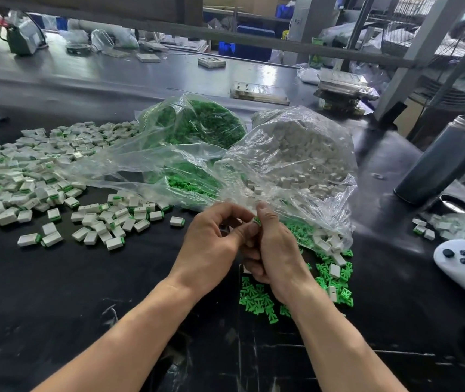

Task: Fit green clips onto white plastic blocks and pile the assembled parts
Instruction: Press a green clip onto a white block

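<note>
While both hands meet just in front of the clear plastic bag of white plastic blocks (pixel 296 154), the left hand (pixel 211 244) has its fingers curled and its thumb pressed toward the right hand (pixel 270 244), which pinches a small green plastic clip (pixel 257 220) between thumb and forefinger; whether a block sits between the two hands is hidden by the fingers. Left of that bag and touching it lies a second clear plastic bag of green clips (pixel 197 123). Below the bag's mouth, loose green clips (pixel 256 299) and a few white blocks are strewn on the black worktop (pixel 84 292), partly behind the right wrist. Well to the left of the bag spreads the pile of assembled white-and-green parts (pixel 27 176). Right of the bag stands a dark grey cylindrical flask (pixel 440 162), with a white handheld controller (pixel 463 264) nearer the viewer.
</note>
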`<action>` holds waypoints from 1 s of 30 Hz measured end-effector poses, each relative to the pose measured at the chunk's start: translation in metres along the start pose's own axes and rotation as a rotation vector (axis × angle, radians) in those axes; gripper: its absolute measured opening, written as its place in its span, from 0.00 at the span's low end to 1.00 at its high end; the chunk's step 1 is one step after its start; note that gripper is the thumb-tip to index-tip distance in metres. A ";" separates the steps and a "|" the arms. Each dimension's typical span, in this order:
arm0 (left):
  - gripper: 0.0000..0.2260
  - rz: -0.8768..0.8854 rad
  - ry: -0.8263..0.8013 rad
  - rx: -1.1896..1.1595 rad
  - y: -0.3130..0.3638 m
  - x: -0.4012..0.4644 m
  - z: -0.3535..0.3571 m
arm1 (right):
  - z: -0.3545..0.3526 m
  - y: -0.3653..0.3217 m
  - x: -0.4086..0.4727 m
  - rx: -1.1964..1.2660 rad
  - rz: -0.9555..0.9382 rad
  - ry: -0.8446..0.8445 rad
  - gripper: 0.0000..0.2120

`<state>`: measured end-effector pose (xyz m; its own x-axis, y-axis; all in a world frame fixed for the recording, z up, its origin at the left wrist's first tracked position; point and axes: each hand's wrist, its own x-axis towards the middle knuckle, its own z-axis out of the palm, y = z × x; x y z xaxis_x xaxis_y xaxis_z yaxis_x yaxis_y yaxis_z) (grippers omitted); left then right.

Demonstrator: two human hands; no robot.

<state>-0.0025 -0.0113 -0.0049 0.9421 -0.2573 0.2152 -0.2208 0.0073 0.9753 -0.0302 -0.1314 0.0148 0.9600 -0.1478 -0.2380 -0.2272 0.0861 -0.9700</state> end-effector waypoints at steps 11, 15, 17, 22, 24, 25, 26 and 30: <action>0.08 -0.169 0.032 -0.217 -0.002 -0.001 0.013 | 0.003 0.012 0.008 0.115 -0.027 0.140 0.30; 0.06 -0.166 0.048 -0.230 -0.003 -0.002 0.014 | 0.007 0.018 0.014 0.083 -0.058 0.207 0.30; 0.05 -0.170 0.055 -0.237 -0.003 -0.002 0.014 | 0.008 0.020 0.016 0.056 -0.060 0.227 0.31; 0.02 -0.174 0.080 -0.269 -0.001 -0.003 0.017 | 0.008 0.021 0.019 0.018 -0.067 0.262 0.32; 0.02 -0.167 0.081 -0.264 -0.001 -0.003 0.017 | 0.008 0.022 0.019 0.008 -0.075 0.265 0.32; 0.02 -0.165 0.082 -0.265 -0.001 -0.004 0.017 | 0.008 0.022 0.019 0.004 -0.079 0.266 0.32; 0.02 -0.164 0.082 -0.265 0.000 -0.004 0.017 | 0.007 0.022 0.019 -0.001 -0.083 0.268 0.32; 0.02 -0.161 0.076 -0.269 0.000 -0.004 0.017 | 0.007 0.022 0.018 -0.018 -0.101 0.267 0.31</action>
<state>-0.0105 -0.0267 -0.0061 0.9778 -0.2033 0.0503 -0.0021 0.2306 0.9731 -0.0169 -0.1253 -0.0100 0.9013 -0.4090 -0.1426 -0.1382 0.0405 -0.9896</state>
